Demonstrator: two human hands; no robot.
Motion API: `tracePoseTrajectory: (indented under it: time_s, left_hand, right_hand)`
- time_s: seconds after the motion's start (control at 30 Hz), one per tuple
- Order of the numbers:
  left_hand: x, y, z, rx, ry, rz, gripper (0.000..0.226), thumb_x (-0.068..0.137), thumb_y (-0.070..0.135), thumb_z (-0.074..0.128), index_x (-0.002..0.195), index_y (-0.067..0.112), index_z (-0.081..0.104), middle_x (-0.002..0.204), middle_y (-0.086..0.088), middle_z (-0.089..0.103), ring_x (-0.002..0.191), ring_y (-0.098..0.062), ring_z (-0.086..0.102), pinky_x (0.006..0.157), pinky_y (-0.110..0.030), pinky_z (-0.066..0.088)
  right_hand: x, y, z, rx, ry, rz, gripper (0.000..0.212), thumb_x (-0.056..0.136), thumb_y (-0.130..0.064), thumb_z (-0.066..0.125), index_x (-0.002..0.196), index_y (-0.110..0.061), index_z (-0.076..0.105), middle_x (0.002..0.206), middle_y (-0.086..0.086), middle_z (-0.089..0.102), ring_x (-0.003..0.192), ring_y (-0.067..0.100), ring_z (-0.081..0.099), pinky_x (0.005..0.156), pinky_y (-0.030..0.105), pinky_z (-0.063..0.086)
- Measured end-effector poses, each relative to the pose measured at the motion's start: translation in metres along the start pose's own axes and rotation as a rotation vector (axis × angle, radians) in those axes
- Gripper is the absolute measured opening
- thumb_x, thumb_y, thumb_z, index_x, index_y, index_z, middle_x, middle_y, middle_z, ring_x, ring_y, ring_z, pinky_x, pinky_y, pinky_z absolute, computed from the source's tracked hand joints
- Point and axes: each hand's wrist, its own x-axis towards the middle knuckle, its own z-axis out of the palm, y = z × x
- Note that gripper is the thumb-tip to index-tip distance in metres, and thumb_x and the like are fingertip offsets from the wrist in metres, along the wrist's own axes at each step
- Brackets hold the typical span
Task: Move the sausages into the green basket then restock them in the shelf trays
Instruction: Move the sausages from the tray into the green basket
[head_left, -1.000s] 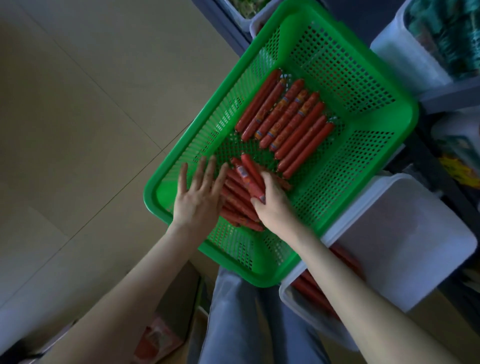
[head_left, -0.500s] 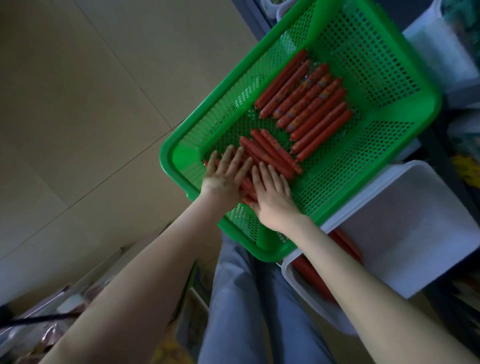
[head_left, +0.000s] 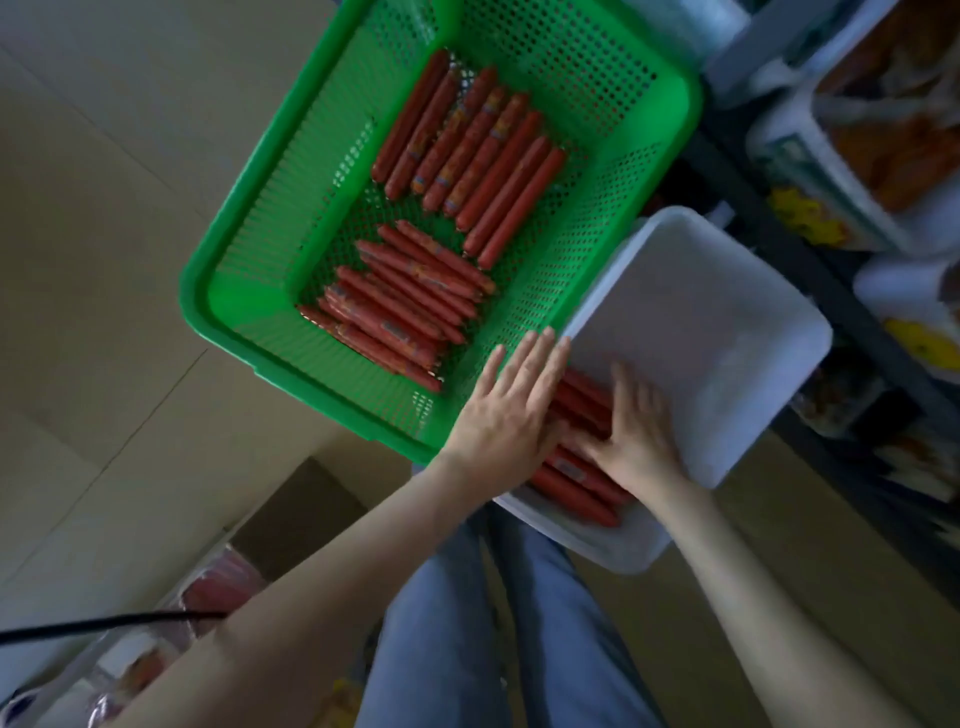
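i had both hands flat, gripping nothing: left hand (head_left: 511, 415) just beside the red plastic-wrapped sausages (head_left: 576, 488) in the white plastic tray (head_left: 701, 332), right hand (head_left: 641, 434) resting on them. they lay crosswise between the hands, and the green perforated plastic basket (head_left: 218, 291) sat forward-left, nearer the left hand.

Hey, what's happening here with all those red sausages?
A person is moving sausages from a white tray into a green basket. A far row and a nearer pile already lie in the basket. The left hand and right hand rest on the remaining sausages in the tray, apparently gathering the next batch.
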Motion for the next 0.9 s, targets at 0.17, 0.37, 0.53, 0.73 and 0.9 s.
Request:
tracePoseTrajectory:
  time_s: [0.17, 0.37, 0.53, 0.73, 0.9]
  left_hand:
    - [0.005, 0.001, 0.016, -0.045, 0.087, -0.062, 0.07, 0.084, 0.017, 0.051, 0.146, 0.008, 0.019, 0.148, -0.027, 0.032, 0.139, -0.041, 0.027, 0.114, -0.05, 0.023]
    - [0.007, 0.005, 0.018, 0.006, 0.143, -0.075, 0.066, 0.086, 0.013, 0.048, 0.145, 0.004, 0.021, 0.146, -0.032, 0.03, 0.138, -0.044, 0.025, 0.116, -0.045, 0.016]
    - [0.007, 0.005, 0.019, 0.033, 0.149, -0.091, 0.072, 0.085, 0.008, 0.06, 0.145, 0.003, 0.021, 0.147, -0.032, 0.029, 0.139, -0.044, 0.024, 0.116, -0.046, 0.017]
    - [0.005, 0.013, 0.012, 0.034, 0.125, -0.14, 0.07, 0.083, 0.016, 0.055, 0.146, 0.002, 0.027, 0.149, -0.03, 0.026, 0.14, -0.042, 0.021, 0.113, -0.053, 0.022]
    - [0.014, 0.028, -0.004, -0.136, 0.282, -0.132, 0.061, 0.082, 0.015, 0.051, 0.138, -0.002, 0.038, 0.143, -0.032, 0.034, 0.134, -0.044, 0.03, 0.113, -0.048, 0.023]
  right_hand:
    - [0.009, 0.002, -0.002, -0.047, -0.227, -0.079, 0.107, 0.064, -0.057, 0.075, 0.147, -0.014, 0.024, 0.143, 0.014, 0.03, 0.13, 0.033, 0.029, 0.11, 0.037, 0.025]
    - [0.018, 0.003, -0.001, 0.19, -0.364, 0.019, 0.08, 0.058, -0.043, 0.085, 0.124, -0.012, 0.051, 0.123, 0.007, 0.06, 0.112, 0.025, 0.056, 0.093, 0.035, 0.046]
    - [0.027, 0.008, -0.004, 0.311, -0.496, 0.095, 0.061, 0.059, -0.037, 0.084, 0.112, -0.015, 0.063, 0.107, 0.001, 0.069, 0.096, 0.019, 0.064, 0.088, 0.035, 0.051]
    - [0.02, 0.002, -0.002, 0.304, -0.275, 0.077, 0.03, 0.07, -0.026, 0.071, 0.096, -0.012, 0.062, 0.094, 0.01, 0.069, 0.09, 0.028, 0.065, 0.073, 0.032, 0.051]
    - [0.012, 0.003, -0.027, 0.694, -0.051, 0.261, 0.011, 0.082, -0.019, 0.067, 0.091, -0.015, 0.062, 0.077, 0.008, 0.066, 0.074, 0.026, 0.064, 0.068, 0.03, 0.047]
